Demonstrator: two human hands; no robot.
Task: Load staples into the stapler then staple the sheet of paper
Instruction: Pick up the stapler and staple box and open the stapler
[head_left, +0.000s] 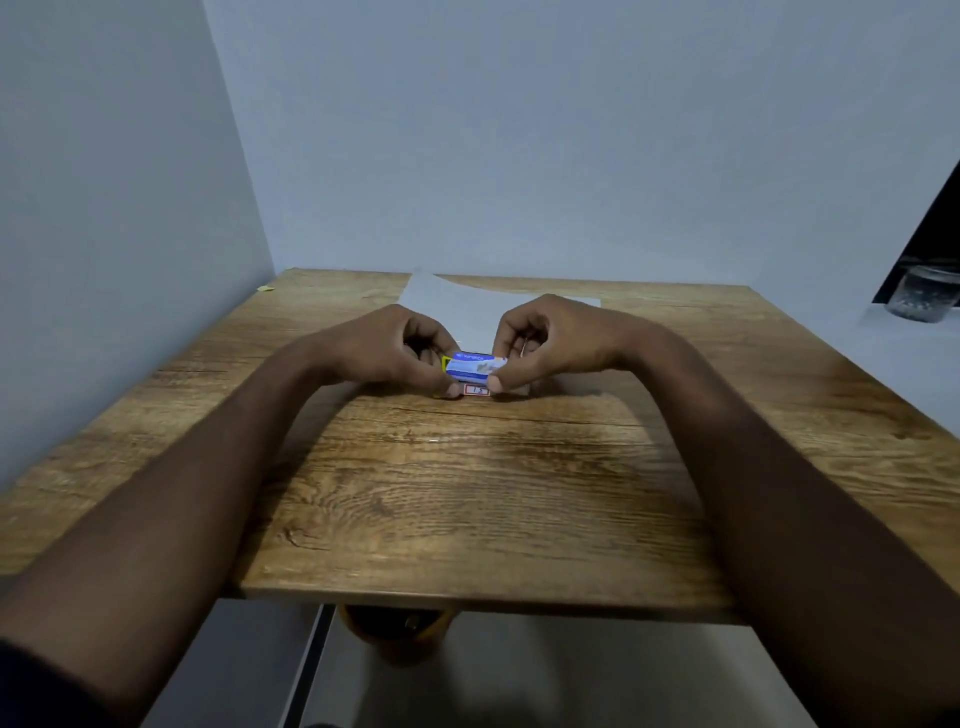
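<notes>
A small blue and white staple box (475, 365) with a yellow end is held between both hands above the middle of the wooden table (467, 483). My left hand (400, 348) pinches its left end, my right hand (545, 343) pinches its right end. Just under the box a small white label with a red border (476, 389) shows on something lying on the table; the rest of that thing is hidden by my fingers. A white sheet of paper (457, 301) lies flat behind my hands, toward the far edge. No stapler is clearly visible.
Pale walls close in the table at the back and left. A glass jar (927, 293) stands on a white ledge to the far right. A tiny yellow scrap (266, 287) lies at the table's far left corner. A round dark object (395, 634) sits below the front edge.
</notes>
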